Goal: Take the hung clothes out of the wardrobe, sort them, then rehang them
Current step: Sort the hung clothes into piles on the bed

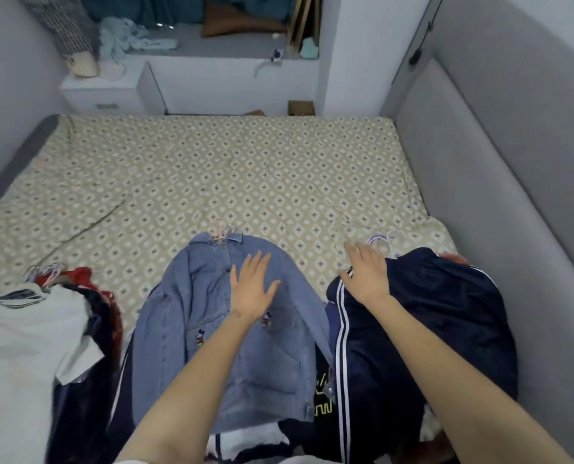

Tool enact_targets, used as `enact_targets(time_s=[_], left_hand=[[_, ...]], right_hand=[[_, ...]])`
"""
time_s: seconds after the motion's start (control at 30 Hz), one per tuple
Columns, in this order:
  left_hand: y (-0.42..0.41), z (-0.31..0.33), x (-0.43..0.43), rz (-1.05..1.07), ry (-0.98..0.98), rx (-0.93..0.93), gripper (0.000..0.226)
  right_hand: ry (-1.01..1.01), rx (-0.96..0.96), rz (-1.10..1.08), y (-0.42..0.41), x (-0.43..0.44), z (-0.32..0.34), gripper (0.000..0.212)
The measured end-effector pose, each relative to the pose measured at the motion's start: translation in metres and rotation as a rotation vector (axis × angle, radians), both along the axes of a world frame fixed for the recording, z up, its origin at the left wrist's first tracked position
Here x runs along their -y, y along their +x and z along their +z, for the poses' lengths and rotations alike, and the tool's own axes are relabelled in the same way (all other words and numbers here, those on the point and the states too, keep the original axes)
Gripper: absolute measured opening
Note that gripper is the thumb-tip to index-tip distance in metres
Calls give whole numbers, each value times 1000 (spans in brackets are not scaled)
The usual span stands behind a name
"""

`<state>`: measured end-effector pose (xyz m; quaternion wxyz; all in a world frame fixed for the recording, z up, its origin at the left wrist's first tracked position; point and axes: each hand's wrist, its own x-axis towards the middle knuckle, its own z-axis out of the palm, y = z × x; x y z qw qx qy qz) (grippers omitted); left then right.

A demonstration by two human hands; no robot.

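Three piles of clothes on hangers lie along the near edge of the bed (pixel 212 175). My left hand (pixel 254 288) is open, fingers spread, flat over the blue denim jacket (pixel 192 316) that tops the middle pile. My right hand (pixel 367 274) is open too, over the upper edge of the dark navy garment with white stripes (pixel 429 329) on the right pile. A white garment (pixel 21 346) covers red and dark clothes in the left pile. Pale hanger hooks (pixel 223 229) stick out past the denim collar, and more hooks (pixel 384 241) show beyond my right hand.
The bedsheet has a beige diamond pattern. A grey padded headboard (pixel 513 195) runs along the right side. Beyond the bed's far end stand a white nightstand (pixel 101 92) and a window ledge (pixel 228 45) with cloth and cushions.
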<state>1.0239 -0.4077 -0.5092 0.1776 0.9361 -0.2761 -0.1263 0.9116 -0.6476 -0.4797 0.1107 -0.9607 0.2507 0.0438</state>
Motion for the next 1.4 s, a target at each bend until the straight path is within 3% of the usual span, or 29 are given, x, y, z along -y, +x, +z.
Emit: enact_targets(time_s=[0.23,0.43,1.0,1.4], left_hand=[[27,20,-121,117,71,60,64],[33,18,-175,236,69,23,67],[71,-23,-177,320,143,-25,68],[160,-118,-180,297,154,-160,72]], right_hand=[[45,-7,87,30,-105,20,66],[25,-65,198,46,-153,17,69],[88,-183,261,114,-139,-28,71],[128,-318,223,195,-139,-125,72]])
